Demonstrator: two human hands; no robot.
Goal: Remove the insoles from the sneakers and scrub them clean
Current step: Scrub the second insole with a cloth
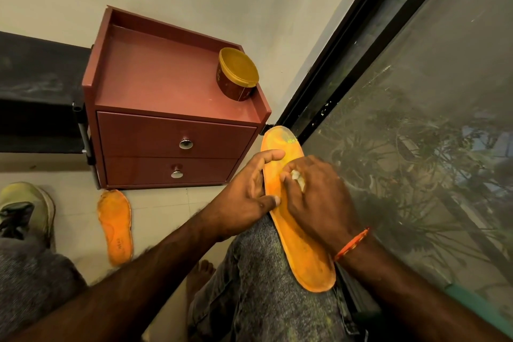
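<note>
An orange insole [301,255] lies along my right knee, its toe end pointing away from me. My left hand [244,191] grips its left edge, thumb near the middle and fingers spread toward the toe. My right hand [316,191] presses down on the insole's upper half with a small whitish wad [298,177] pinched in its fingers. A second orange insole [116,226] rests flat on the tiled floor to the left. At the far left edge a yellow-green sneaker [26,204] stands on the floor.
A maroon two-drawer cabinet [172,119] stands against the wall ahead, with a yellow-lidded round tub [237,73] on its top right corner. A dark-framed glass window [402,119] runs along the right. A black bench [36,91] is at the left.
</note>
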